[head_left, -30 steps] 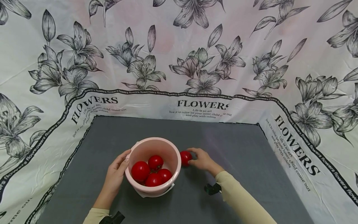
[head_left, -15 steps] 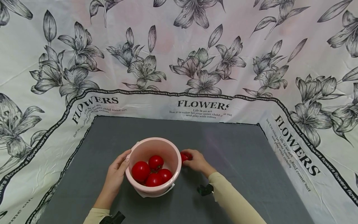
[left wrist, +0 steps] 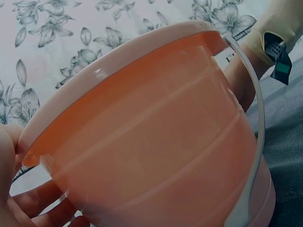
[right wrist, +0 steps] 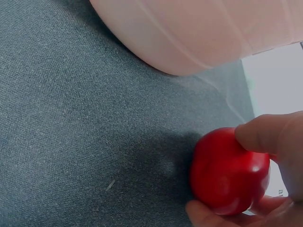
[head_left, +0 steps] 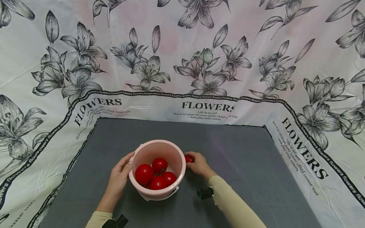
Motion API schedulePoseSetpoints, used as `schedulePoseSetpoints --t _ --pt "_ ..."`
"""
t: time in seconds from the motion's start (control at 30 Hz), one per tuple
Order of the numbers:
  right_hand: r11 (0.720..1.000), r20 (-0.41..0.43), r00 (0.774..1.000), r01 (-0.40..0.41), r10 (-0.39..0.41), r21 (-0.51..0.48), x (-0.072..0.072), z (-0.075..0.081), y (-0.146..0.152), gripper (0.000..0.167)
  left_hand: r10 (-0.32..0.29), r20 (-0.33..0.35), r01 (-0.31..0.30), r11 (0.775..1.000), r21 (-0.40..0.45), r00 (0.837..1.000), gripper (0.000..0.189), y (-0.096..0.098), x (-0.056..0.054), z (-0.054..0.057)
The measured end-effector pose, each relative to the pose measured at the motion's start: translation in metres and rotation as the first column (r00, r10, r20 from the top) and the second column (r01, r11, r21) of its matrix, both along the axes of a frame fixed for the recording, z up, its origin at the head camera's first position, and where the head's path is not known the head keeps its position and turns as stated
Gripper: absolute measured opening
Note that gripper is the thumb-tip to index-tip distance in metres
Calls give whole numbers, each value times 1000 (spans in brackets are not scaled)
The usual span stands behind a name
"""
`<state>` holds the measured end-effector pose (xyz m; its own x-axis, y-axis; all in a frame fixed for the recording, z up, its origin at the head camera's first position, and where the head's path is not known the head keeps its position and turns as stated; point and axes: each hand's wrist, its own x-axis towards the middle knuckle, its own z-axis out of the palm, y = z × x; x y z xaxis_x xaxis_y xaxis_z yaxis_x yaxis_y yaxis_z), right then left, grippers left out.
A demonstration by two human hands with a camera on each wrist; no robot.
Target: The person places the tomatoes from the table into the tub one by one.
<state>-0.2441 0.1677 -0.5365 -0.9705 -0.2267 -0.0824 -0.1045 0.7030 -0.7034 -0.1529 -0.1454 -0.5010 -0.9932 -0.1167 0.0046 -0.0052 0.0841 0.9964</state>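
A pink bucket (head_left: 151, 193) stands on the grey tabletop with several red tomatoes (head_left: 144, 174) inside it. My left hand (head_left: 118, 177) grips the bucket's left rim, thumb at the edge and fingers along the outer wall, as the left wrist view also shows. Just right of the bucket, my right hand (head_left: 199, 164) holds one more red tomato (right wrist: 229, 172) between thumb and fingers. In the right wrist view that tomato is close over the grey cloth, apart from the bucket's base; in the head view the bucket's rim partly hides it.
The bucket's white handle (left wrist: 255, 123) hangs down along its near side. Grey cloth (head_left: 242, 164) covers the work surface, and a white flower-printed sheet (head_left: 208, 110) borders it at the back and sides.
My right hand has moved left toward the bucket and closed further round the tomato, which now shows less behind the rim. The left hand and the bucket have stayed in place.
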Motion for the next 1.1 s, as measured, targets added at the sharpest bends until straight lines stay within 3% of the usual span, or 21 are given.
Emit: schedulePoseSetpoints --t 0.7,0.9,1.1 --pt "997 18 997 71 -71 -8 4 4 10 38 1 41 -1 1000 4 999 43 2 -1 -1" --pt "995 -25 995 100 -99 26 0 25 26 41 8 54 -8 1000 -4 998 43 1 0 -1" --pt "997 -72 995 73 -70 37 -4 66 41 42 0 52 0 1000 -5 999 44 -1 0 -1"
